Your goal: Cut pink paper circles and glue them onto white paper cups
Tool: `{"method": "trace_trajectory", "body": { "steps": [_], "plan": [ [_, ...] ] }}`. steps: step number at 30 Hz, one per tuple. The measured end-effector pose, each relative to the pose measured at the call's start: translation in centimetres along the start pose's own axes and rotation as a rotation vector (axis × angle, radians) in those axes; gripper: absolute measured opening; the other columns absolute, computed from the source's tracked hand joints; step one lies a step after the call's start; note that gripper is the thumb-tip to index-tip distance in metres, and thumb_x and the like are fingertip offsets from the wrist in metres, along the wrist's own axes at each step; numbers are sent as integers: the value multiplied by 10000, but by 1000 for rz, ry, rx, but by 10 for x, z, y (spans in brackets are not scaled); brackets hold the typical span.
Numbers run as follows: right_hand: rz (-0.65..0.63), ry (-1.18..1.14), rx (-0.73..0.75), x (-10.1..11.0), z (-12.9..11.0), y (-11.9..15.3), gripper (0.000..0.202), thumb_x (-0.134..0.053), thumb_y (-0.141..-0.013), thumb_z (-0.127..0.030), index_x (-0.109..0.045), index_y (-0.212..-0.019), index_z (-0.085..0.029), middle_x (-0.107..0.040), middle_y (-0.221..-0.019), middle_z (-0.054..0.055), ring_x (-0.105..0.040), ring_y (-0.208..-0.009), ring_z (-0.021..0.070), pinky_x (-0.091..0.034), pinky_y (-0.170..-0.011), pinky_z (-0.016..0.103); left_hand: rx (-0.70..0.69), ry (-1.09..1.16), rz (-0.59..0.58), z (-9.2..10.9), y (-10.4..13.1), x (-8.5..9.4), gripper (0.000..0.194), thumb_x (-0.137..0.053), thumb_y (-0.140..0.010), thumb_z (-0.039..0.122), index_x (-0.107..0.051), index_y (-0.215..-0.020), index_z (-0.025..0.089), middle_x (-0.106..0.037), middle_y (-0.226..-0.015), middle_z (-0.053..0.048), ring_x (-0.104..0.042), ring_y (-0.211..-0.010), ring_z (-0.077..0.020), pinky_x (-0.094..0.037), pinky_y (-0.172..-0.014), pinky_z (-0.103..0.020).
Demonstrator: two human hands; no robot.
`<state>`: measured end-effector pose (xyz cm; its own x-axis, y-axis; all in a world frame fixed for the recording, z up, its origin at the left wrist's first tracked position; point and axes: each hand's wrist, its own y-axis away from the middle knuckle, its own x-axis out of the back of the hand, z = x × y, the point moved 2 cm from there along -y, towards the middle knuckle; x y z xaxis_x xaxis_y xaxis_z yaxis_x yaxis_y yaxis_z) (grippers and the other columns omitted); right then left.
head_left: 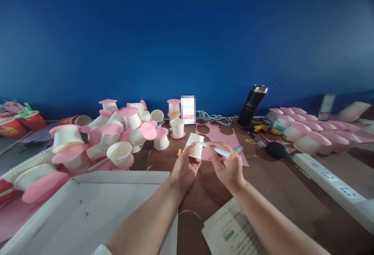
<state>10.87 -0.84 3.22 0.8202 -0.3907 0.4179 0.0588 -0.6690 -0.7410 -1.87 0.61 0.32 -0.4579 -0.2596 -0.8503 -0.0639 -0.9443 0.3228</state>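
Near the middle of the table, my left hand [187, 169] holds a small white paper cup [196, 151], its fingers wrapped round the side. My right hand [229, 167] grips a white marker [220, 152] with an orange end; its tip is close to the cup's upper part, and whether they touch is unclear. Behind the hands lies a pink paper sheet [217, 136] with round cut-outs. An orange cap [179, 152] sits left of the cup. A small printed card or box [194, 138] is partly hidden behind the cup.
Several white cups with pink discs [131, 118] crowd the left; more [312, 140] stand at right. A black bottle [253, 105], black mouse [276, 150] and power strip [330, 181] are rightward. A white box lid [117, 200] and printed papers [230, 227] lie in front.
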Motion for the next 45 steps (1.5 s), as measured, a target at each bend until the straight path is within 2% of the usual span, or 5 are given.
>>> {"method": "trace_trajectory", "body": {
  "steps": [28, 33, 36, 40, 45],
  "plan": [
    [20, -11, 34, 0, -4, 1, 123, -556, -878, -232, -662, -936, -208, -700, -882, 52, -654, -787, 179, -517, -740, 305, 7, 6, 24, 0, 0, -1, 186, -743, -698, 141, -620, -836, 125, -643, -774, -21, -560, -598, -63, -368, -444, -156],
    [131, -265, -245, -1, 3, -2, 206, -539, -897, -321, -634, -1039, -208, -683, -821, 34, -603, -564, 112, -506, -562, 257, -5, 36, 31, 0, -2, 2, 207, -746, -691, 131, -629, -862, 133, -655, -797, -13, -561, -591, -55, -384, -438, -148],
    [212, -486, -507, -7, 18, -6, 314, -559, -868, -430, -597, -1101, -223, -685, -882, 36, -632, -606, 118, -525, -539, 250, 27, 34, -15, -1, -2, 1, 190, -740, -695, 141, -630, -849, 124, -667, -802, -33, -569, -579, -68, -390, -418, -151],
    [85, -747, -810, -22, 35, -3, 437, -655, -767, -500, -573, -1111, -244, -693, -942, 35, -681, -774, 171, -561, -610, 275, 76, 16, -69, -2, -1, -1, 166, -734, -688, 144, -615, -803, 134, -663, -764, -23, -553, -529, -66, -355, -365, -143],
    [-103, -880, -827, -34, 28, 5, 511, -696, -722, -497, -582, -1141, -226, -704, -937, 26, -670, -834, 184, -543, -701, 284, 175, -1, -96, -1, 1, -1, 184, -716, -713, 188, -631, -861, 121, -646, -733, -28, -544, -510, -63, -287, -318, -121]
  ]
}}
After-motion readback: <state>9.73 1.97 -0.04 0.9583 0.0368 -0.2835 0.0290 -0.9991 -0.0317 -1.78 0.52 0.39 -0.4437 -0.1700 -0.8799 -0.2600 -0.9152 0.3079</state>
